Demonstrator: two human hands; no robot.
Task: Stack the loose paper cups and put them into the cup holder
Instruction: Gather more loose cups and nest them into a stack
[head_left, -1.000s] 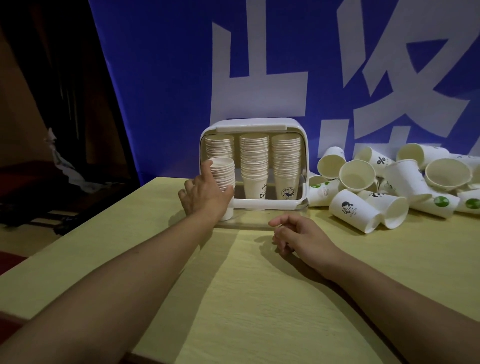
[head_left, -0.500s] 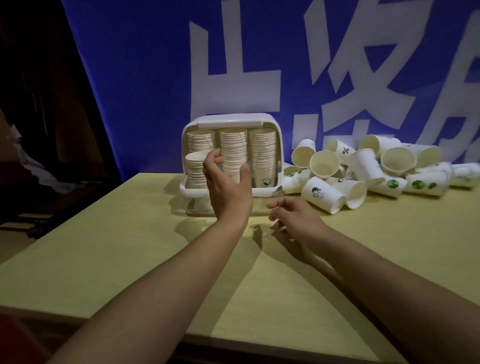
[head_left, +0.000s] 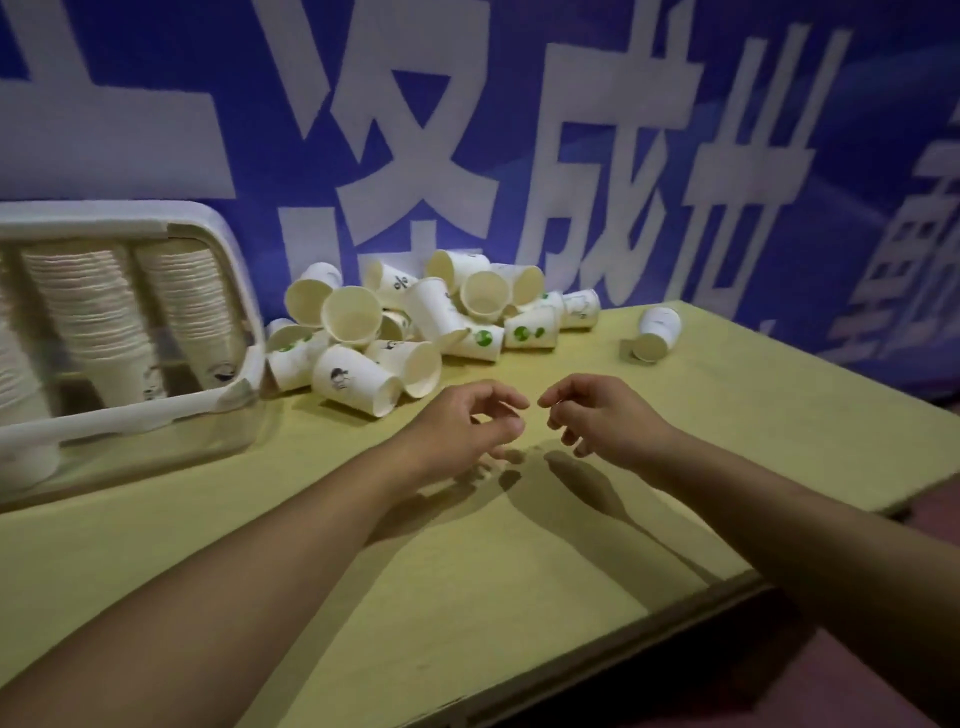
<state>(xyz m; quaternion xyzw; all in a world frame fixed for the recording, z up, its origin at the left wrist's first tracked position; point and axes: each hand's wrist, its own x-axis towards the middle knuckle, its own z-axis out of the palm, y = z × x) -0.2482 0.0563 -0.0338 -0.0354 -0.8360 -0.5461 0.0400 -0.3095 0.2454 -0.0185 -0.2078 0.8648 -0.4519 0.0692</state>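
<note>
Yellow-green table (head_left: 467, 571) before blue banner (head_left: 623, 78), white characters.

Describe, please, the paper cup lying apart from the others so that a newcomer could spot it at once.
Start at the yellow table and find the pile of loose cups beside the cup holder. Look right of the pile, toward the table's far edge by the blue banner. The lone cup lies there on its side, touching no other cup.
</note>
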